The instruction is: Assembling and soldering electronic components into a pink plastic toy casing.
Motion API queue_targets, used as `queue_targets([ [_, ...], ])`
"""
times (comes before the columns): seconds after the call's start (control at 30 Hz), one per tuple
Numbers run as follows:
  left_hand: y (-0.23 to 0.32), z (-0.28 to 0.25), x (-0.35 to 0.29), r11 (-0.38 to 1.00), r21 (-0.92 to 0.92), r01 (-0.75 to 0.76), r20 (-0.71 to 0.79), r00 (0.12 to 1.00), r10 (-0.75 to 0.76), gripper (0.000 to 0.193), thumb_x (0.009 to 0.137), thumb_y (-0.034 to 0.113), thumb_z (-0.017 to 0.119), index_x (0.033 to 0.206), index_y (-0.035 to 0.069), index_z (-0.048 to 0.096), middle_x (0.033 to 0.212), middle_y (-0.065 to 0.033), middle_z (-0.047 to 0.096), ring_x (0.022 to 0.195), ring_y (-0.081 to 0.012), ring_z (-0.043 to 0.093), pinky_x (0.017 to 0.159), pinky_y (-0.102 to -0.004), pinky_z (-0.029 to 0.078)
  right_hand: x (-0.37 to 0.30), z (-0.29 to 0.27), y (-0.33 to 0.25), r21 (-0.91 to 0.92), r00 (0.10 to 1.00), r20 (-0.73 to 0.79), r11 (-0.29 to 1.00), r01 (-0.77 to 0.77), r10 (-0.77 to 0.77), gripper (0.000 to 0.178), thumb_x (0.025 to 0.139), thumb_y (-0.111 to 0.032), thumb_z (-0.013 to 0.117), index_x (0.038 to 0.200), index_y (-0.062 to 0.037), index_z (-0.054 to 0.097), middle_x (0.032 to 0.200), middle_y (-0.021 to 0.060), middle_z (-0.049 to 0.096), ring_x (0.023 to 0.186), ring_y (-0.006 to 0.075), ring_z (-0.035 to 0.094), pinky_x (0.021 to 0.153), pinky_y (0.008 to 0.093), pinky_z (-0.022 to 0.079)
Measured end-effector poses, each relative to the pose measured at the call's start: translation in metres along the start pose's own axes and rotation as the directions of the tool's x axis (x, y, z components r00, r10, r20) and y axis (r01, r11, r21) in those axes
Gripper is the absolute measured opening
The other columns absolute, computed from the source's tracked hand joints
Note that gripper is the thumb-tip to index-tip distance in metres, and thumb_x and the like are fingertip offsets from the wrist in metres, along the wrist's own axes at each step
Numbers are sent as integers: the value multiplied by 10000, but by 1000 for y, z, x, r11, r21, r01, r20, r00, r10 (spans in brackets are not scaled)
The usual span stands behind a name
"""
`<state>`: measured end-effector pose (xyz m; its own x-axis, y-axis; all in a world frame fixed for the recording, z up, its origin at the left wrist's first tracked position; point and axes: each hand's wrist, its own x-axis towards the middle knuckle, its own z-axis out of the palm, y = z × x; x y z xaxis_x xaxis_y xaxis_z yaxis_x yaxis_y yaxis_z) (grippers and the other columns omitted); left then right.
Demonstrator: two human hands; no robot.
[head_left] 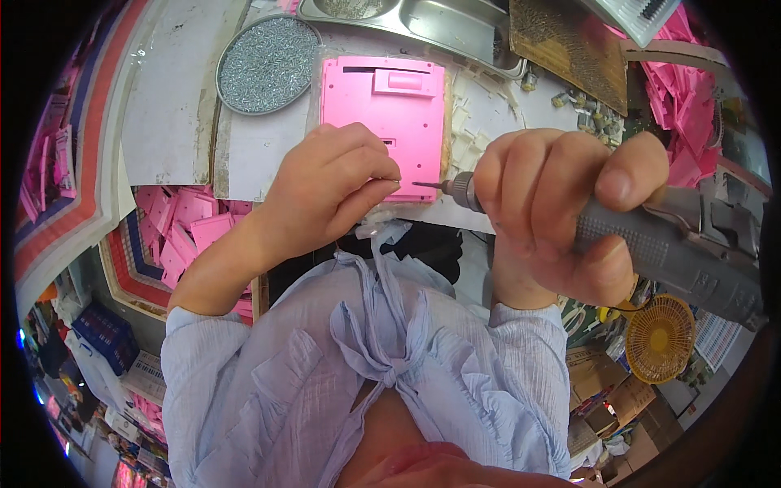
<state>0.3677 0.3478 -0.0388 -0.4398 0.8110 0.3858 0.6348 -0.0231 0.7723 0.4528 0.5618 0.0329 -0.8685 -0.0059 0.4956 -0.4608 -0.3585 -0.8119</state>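
Note:
A pink plastic housing [390, 106] lies flat on the worktable, with small screw holes and a raised rectangular part near its far edge. My right hand [561, 183] is wrapped round a grey electric screwdriver [675, 244]. Its bit points left, with the tip over the housing's near right corner. Over the near left part of the housing, my left hand [329, 183] is closed in a pinch, thumb against forefinger. Something small, possibly a screw, shows at its fingertips, too small to make out surely.
A round dish of small screws [271, 65] stands at the far left, beside metal trays [455, 28] at the back. Small white parts [468, 146] lie right of the housing. Pink pieces fill a box [183, 232] at the near left. A yellow basket [661, 337] sits lower right.

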Motion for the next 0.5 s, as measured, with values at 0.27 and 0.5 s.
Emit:
queue_targets([
  [0.27,5,10,-9,900,-384,207,10,975,-220,75,905,3,702,957,18,651,887,-71,596,727,-175,551,629,-280,429,-2,4,-2,67,1000,-2,998,1,-1,269,999,-307,645,1210,-192,521,678,-58,561,549,87,541,540,259,436],
  [0.5,3,11,-10,931,-331,152,-7,986,-164,68,903,12,706,942,24,651,850,-76,599,726,-217,555,634,-306,444,-1,7,-1,89,1000,-17,996,8,-6,253,998,-289,640,1199,-187,526,677,-60,560,531,85,531,532,263,429],
])
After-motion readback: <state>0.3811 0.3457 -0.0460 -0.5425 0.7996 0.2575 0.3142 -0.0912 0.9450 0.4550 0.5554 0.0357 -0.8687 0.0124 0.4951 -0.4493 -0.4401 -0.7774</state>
